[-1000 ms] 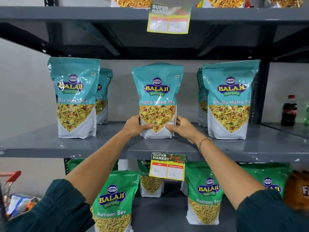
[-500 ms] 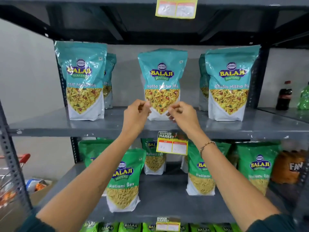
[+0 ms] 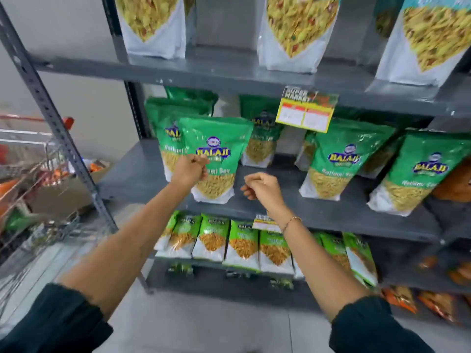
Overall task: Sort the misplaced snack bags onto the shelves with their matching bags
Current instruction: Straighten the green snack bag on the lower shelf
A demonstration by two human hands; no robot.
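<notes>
Teal Khatta Mitha Mix bags (image 3: 293, 31) stand on the upper grey shelf (image 3: 216, 72); only their lower halves show. Green Ratlami Sev bags (image 3: 216, 159) stand on the middle shelf (image 3: 293, 207). My left hand (image 3: 190, 169) hovers in front of the nearest green bag, fingers curled and holding nothing. My right hand (image 3: 262, 186) hangs over a bare stretch of the middle shelf, fingers loosely curled, also holding nothing. Smaller green bags (image 3: 239, 243) line the lower shelf.
A wire shopping cart (image 3: 30, 179) holding mixed packets stands at the left, beside the rack's grey upright (image 3: 51, 110). Yellow price tags (image 3: 305, 110) hang from shelf edges. Orange packets (image 3: 456, 179) sit at the far right and on the lowest shelf.
Both hands have let go of the middle teal bag on the upper shelf and dropped to the green-bag shelf. The view has tilted down and left.
</notes>
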